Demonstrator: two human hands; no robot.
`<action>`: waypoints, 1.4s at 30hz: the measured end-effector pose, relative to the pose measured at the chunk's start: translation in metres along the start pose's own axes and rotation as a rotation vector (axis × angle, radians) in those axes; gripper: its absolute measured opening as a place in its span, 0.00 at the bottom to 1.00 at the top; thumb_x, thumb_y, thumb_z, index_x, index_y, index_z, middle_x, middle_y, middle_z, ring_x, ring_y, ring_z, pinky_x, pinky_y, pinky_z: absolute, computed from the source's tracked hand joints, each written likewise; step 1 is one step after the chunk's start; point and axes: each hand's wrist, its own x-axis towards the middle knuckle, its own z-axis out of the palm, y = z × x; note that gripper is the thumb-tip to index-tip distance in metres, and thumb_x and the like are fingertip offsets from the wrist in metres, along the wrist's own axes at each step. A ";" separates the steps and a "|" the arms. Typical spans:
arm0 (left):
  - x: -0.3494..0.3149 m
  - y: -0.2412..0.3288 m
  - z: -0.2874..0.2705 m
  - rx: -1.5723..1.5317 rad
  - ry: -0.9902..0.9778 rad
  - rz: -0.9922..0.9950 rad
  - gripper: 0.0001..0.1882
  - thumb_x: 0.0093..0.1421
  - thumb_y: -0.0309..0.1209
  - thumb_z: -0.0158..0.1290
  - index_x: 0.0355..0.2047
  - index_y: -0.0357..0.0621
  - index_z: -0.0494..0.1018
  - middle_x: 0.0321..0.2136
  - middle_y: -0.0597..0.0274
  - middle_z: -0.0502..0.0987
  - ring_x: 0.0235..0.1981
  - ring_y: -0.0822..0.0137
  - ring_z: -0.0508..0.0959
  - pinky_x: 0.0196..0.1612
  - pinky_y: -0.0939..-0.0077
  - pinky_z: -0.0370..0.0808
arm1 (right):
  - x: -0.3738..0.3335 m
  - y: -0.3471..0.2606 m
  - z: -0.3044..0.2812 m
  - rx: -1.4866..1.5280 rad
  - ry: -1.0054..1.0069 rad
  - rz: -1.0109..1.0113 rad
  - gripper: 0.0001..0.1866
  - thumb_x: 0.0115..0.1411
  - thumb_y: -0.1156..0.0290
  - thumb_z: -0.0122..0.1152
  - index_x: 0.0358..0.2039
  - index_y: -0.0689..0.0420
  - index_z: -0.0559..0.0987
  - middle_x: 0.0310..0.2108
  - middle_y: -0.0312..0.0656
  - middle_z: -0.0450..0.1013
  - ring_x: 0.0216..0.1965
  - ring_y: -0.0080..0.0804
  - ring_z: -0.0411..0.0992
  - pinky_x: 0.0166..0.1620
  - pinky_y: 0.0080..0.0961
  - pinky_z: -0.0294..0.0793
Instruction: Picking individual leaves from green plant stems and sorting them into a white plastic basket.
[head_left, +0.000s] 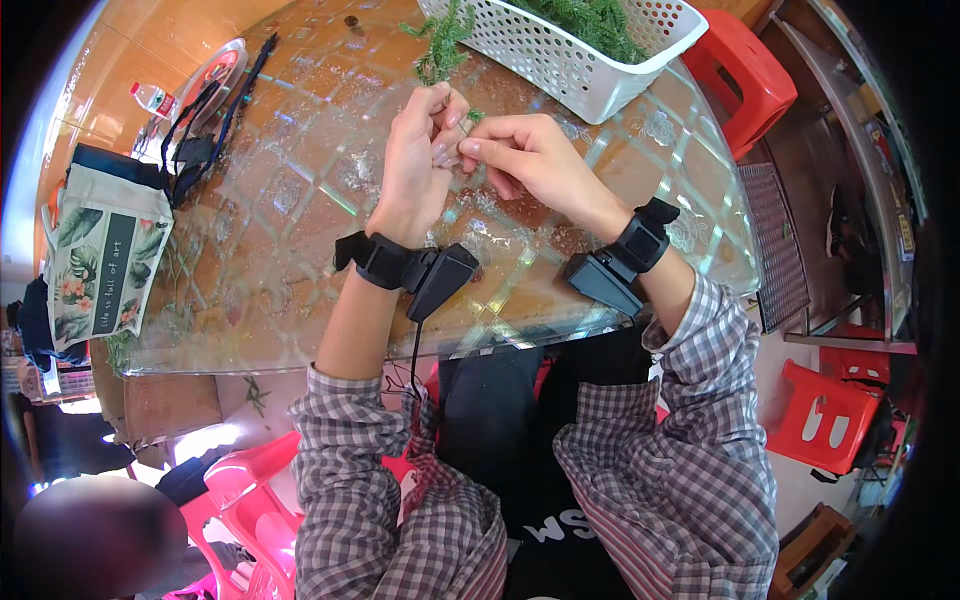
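Over the glass tabletop (300, 270) my two hands meet, fingertips close together. My left hand (415, 155) is closed with its fingers curled, and a feathery green sprig (440, 50) rises just beyond it toward the basket. My right hand (545, 165) pinches with thumb and forefinger beside the left fingertips. A small green tip (474, 117) shows between the hands, with a thin stem under it. The fingers hide most of this stem. Black straps with box-shaped devices sit on both wrists.
A white perforated basket (560, 60) with green sprigs stands at the far edge. Red stools (745, 80) are to the right. At left lie a leaf-patterned bag (100, 260), a small bottle (153, 99) and black straps. Pink chairs (250, 500) and a person are at lower left.
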 end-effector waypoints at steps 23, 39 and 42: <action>-0.002 0.000 -0.002 -0.113 -0.050 -0.014 0.16 0.60 0.40 0.38 0.26 0.39 0.66 0.09 0.73 0.55 0.13 0.79 0.55 0.21 0.84 0.55 | -0.002 -0.006 -0.001 0.011 0.028 0.032 0.13 0.60 0.66 0.49 0.23 0.60 0.74 0.11 0.31 0.64 0.13 0.14 0.60 0.19 0.13 0.56; -0.004 0.013 0.005 0.324 -0.022 0.035 0.10 0.63 0.30 0.37 0.34 0.38 0.67 0.16 0.69 0.64 0.15 0.76 0.69 0.16 0.86 0.59 | 0.000 -0.007 -0.011 0.018 0.489 -0.189 0.11 0.59 0.66 0.49 0.31 0.60 0.75 0.26 0.34 0.71 0.27 0.16 0.65 0.28 0.14 0.62; -0.002 0.019 -0.001 0.502 -0.071 0.027 0.09 0.62 0.29 0.38 0.34 0.38 0.66 0.17 0.66 0.67 0.17 0.74 0.73 0.16 0.85 0.63 | -0.006 -0.017 -0.012 0.127 0.550 -0.212 0.12 0.59 0.67 0.48 0.39 0.60 0.73 0.32 0.37 0.71 0.28 0.18 0.66 0.29 0.15 0.63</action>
